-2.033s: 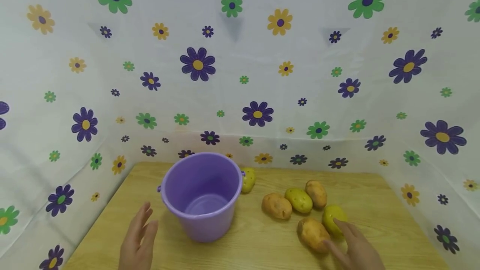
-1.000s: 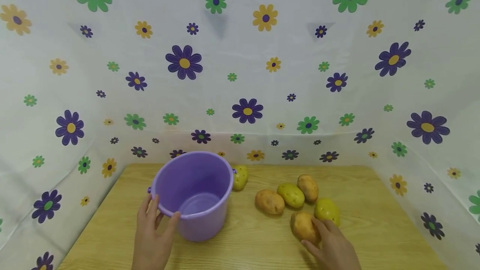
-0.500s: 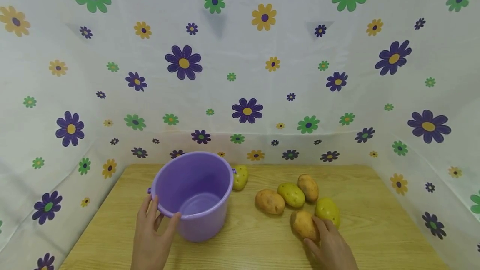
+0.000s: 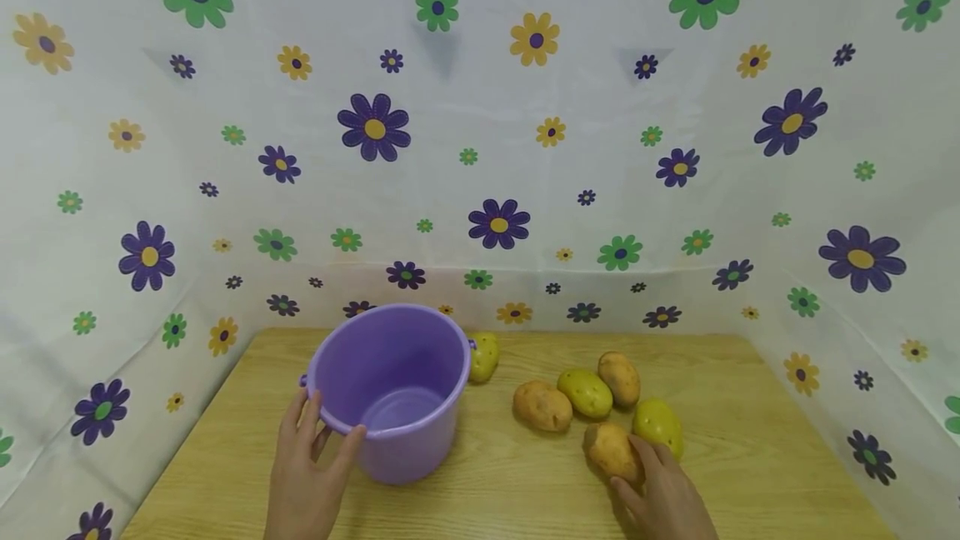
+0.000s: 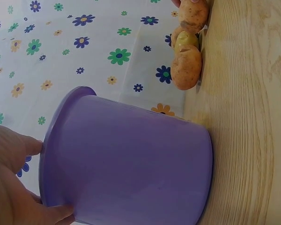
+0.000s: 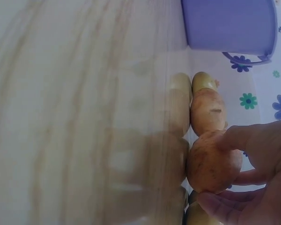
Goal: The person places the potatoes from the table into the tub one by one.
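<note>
A purple bucket point(image 4: 408, 452) stands upright on the wooden table, its inside bare in the head view. My left hand point(image 4: 309, 473) holds it at the near left rim, thumb and fingertips spread along the edge. In the left wrist view, the fingers point(image 5: 61, 213) touch the wall just under the rim. My right hand point(image 4: 667, 494) grips a brown potato point(image 4: 609, 448), thumb on one side and fingers on the other, with the potato low at the table. Touching or close beside it is a yellow-green potato point(image 4: 658, 427), partly behind my fingers.
Behind lie another brown potato point(image 4: 542, 407), a yellow-green potato point(image 4: 585, 392) and a further brown potato point(image 4: 619, 379). One more yellow-green potato point(image 4: 484, 357) sits partly hidden behind the bucket's right side. A flower-printed white cloth point(image 4: 450, 190) closes off the table's back and sides.
My left hand has moved right and forward onto the bucket's rim. My right hand has closed round the brown potato. Over the last half second only the head view has shifted slightly.
</note>
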A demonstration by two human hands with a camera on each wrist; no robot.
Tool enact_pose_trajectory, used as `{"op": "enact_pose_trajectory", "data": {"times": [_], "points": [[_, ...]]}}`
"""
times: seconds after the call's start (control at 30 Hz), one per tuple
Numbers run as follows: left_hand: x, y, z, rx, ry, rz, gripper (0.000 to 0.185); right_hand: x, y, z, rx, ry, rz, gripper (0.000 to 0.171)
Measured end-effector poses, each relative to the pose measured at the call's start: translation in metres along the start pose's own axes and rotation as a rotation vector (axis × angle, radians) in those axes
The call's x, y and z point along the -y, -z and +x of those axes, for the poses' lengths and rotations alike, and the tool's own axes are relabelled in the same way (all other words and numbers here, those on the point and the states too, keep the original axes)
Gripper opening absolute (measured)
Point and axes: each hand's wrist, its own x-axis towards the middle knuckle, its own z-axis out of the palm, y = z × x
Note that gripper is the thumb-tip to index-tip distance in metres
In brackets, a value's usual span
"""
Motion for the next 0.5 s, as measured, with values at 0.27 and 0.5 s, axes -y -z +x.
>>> {"op": "enact_pose_trajectory", "data": {"times": [0.27, 0.5], "points": [[-0.001, 0.0, 0.0, -0.006, -0.001, -0.003, 0.084, -0.001, 0.003, -0.001, -0.048, -0.007, 0.067, 0.06], [-0.003, 0.001, 0.0, 0.006, 0.023, 0.005, 0.087, 0.0, 0.014, 0.003, -0.039, -0.012, 0.139, 0.06]]}}
